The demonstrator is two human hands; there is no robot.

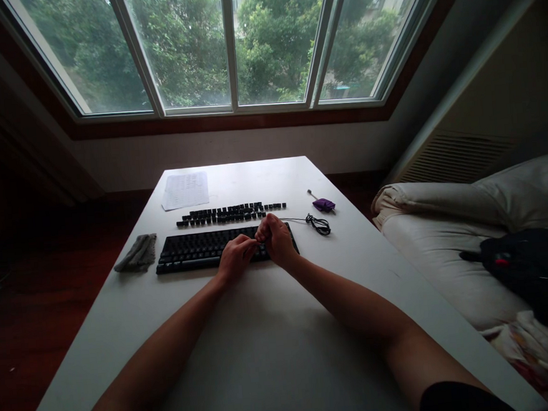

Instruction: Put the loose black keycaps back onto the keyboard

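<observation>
A black keyboard (190,252) lies across the white table, with my hands together over its right part. My left hand (238,254) rests low over the keys, thumb and fingers pinched together near the right hand's fingers. Curled into a fist, my right hand (276,238) is raised just above the right end of the keyboard. Whatever either hand pinches is too small or hidden to make out. Behind the keyboard, several loose black keycaps (221,215) stand in rows.
A grey cloth (137,253) lies left of the keyboard, and a printed paper sheet (186,190) at the back left. To the right are a coiled black cable (319,225) and a purple object (323,205) with a thin stem. A cream sofa (439,244) flanks the table.
</observation>
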